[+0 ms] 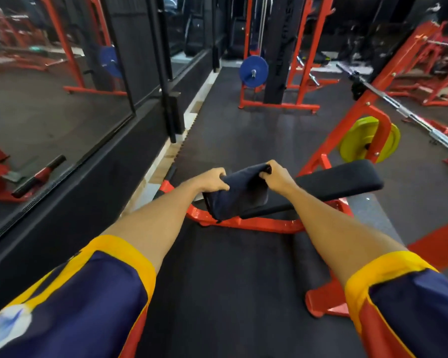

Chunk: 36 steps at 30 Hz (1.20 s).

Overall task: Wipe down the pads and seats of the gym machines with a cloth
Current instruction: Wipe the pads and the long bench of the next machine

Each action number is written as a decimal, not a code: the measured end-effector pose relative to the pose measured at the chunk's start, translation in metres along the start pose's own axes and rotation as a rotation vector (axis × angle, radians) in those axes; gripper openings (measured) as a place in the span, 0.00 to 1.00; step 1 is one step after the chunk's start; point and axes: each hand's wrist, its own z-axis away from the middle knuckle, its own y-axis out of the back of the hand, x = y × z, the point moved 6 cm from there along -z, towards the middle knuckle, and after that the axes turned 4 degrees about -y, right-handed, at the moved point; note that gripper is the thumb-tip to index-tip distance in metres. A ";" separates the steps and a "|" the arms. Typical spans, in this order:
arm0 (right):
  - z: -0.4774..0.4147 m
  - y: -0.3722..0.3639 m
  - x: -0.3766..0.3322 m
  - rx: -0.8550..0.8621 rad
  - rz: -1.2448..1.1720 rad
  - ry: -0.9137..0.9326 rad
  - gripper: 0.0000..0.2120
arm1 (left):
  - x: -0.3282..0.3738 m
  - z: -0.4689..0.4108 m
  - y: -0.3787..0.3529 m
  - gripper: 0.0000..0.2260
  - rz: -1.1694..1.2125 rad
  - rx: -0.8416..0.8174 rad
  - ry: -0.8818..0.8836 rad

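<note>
Both hands grip a dark cloth (237,193) — left hand (214,180) at its 10 o'clock corner, right hand (276,177) at 2 o'clock — over the black pad (342,177).

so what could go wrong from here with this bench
1. The left hand and right hand both grip the cloth bunched up at the near end of the bench pad. Wiped like that, it may cover little and miss the far end.
2. Leaning toward that far end could bring a head or shoulder near the barbell jutting out on the right.
3. The orange frame runs low across the floor just ahead, a possible trip.
</note>
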 end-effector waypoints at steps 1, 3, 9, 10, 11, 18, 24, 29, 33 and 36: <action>-0.010 -0.010 0.000 0.008 -0.031 -0.019 0.12 | -0.011 -0.013 -0.008 0.12 0.036 -0.055 0.012; -0.027 -0.027 0.003 0.031 -0.075 -0.032 0.11 | -0.026 -0.034 -0.030 0.16 0.160 -0.163 0.045; -0.106 -0.081 0.034 0.081 -0.246 -0.167 0.17 | -0.066 -0.125 -0.065 0.21 0.194 -0.181 0.086; -0.123 -0.091 0.043 0.091 -0.296 -0.197 0.21 | -0.074 -0.146 -0.072 0.22 0.210 -0.165 0.100; -0.137 -0.101 0.054 0.090 -0.348 -0.219 0.24 | -0.082 -0.164 -0.079 0.24 0.233 -0.159 0.123; -0.231 -0.192 0.128 -0.197 -0.564 -0.441 0.40 | -0.108 -0.273 -0.123 0.22 0.511 -0.160 0.273; -0.291 -0.180 0.122 -0.163 -0.482 -0.500 0.19 | -0.114 -0.335 -0.144 0.21 0.818 -0.257 0.338; -0.368 -0.200 0.141 -0.127 -0.313 -0.551 0.10 | -0.163 -0.411 -0.144 0.18 0.918 -0.178 0.501; -0.418 -0.229 0.150 -0.139 -0.205 -0.559 0.15 | -0.238 -0.465 -0.159 0.17 0.846 -0.083 0.600; -0.452 -0.254 0.158 -0.191 -0.134 -0.557 0.22 | -0.274 -0.493 -0.161 0.19 0.776 -0.065 0.617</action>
